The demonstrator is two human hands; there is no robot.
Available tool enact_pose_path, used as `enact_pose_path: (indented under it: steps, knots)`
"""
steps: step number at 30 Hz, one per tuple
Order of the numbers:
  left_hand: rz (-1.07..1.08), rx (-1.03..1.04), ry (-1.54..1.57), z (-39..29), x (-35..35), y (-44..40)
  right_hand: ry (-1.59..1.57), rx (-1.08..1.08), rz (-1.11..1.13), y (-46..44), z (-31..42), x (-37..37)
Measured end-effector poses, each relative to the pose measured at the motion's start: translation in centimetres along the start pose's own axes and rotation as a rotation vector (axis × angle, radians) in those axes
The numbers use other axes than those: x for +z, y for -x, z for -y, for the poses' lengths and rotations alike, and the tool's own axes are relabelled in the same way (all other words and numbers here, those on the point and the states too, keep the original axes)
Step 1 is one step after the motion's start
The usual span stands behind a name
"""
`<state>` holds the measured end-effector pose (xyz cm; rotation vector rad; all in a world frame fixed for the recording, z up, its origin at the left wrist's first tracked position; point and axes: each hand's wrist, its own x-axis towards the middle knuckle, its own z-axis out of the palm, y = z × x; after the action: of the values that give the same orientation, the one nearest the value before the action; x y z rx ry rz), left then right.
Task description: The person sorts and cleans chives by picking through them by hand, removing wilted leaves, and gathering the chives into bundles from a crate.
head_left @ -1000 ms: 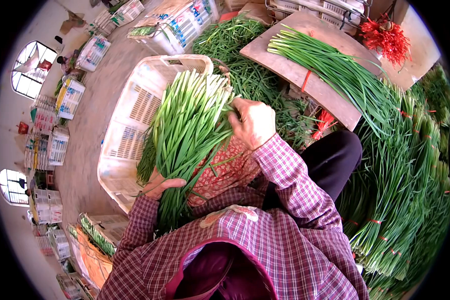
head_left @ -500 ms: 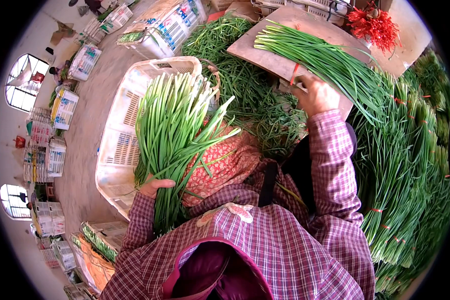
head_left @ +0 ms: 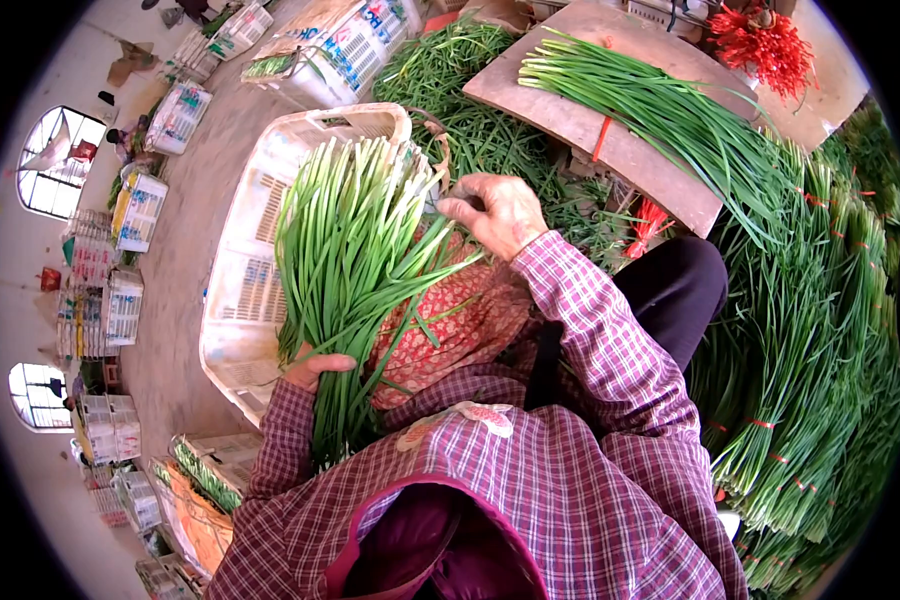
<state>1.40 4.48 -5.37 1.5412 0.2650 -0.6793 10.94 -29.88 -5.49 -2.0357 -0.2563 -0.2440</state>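
My left hand (head_left: 318, 369) is wrapped round the lower part of a thick bunch of green stalks (head_left: 345, 240), its thumb across the leaves. The pale stalk ends point up and away, over a white plastic basket (head_left: 245, 230). My right hand (head_left: 495, 212) is at the bunch's right side near the pale ends, thumb and forefinger pinched together; what lies between them is too small to make out. A red patterned cloth (head_left: 460, 320) covers my lap under the bunch.
A board (head_left: 670, 185) at the upper right bears another bunch (head_left: 630, 85) and a red tie. Red strips (head_left: 765, 45) hang behind it. Tied bunches (head_left: 790, 380) are heaped at the right. Loose leaves (head_left: 490, 130) lie beyond the basket. Stacked crates (head_left: 110, 425) stand at the left.
Half a second ago my right hand was over by the board's near edge; it has come back left to the bunch. My left hand has kept its hold.
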Motion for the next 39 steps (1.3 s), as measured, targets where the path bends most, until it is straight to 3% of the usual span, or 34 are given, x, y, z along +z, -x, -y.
enact_pose_path:
  steps: [1,3,7,10,11,13,15,19,21,23,24,29,33,37,39]
  knots:
    - [-0.001,-0.004,0.004,-0.1,0.0,0.1,0.02,0.065,0.03,0.0,0.9,-0.8]
    - [-0.005,-0.044,0.014,-0.3,0.0,0.0,0.134,-0.057,-0.112,0.1,0.5,-0.9]
    - [-0.008,0.003,0.012,0.1,-0.1,0.0,0.363,-0.071,-0.45,-0.8,-1.2,-3.5]
    - [0.007,-0.003,-0.009,0.1,-0.2,-0.1,0.475,0.056,-0.703,-1.2,-4.0,-10.3]
    - [0.007,-0.003,0.007,0.1,-0.1,-0.1,0.66,-0.049,-0.76,-0.8,-4.7,-12.6]
    - [0.003,-0.003,0.025,0.3,-0.2,-0.2,0.838,0.006,-0.583,0.3,-4.3,-15.7]
    - [0.02,0.077,-0.007,0.6,-0.4,-0.7,0.866,-0.028,-0.559,1.2,-1.6,-14.1]
    - [-0.004,0.064,0.04,0.0,0.4,-0.1,0.327,-0.239,-0.273,2.1,3.5,-4.9]
    - [-0.029,0.13,-0.124,-0.2,0.6,0.0,0.236,-0.153,0.029,2.6,5.5,-0.4]
    - [-0.038,0.098,-0.09,-0.1,0.7,0.1,0.421,-0.033,0.225,2.3,7.4,1.9]
    - [-0.045,0.142,-0.103,0.1,0.7,0.0,0.454,-0.136,0.105,2.7,6.9,3.2]
    - [-0.067,0.169,-0.142,0.9,-0.3,-0.6,0.542,-0.161,0.057,1.8,5.4,3.6]
    - [-0.079,0.151,-0.168,1.9,-1.4,-1.0,0.577,-0.266,-0.26,-0.3,1.9,0.9]
    - [-0.066,0.216,-0.108,1.7,-0.8,-1.0,0.795,-0.134,-0.531,-1.7,-2.5,-6.9]
    - [-0.02,0.133,-0.086,1.7,-1.3,-1.0,0.85,0.037,-0.61,-1.0,-4.0,-11.4]
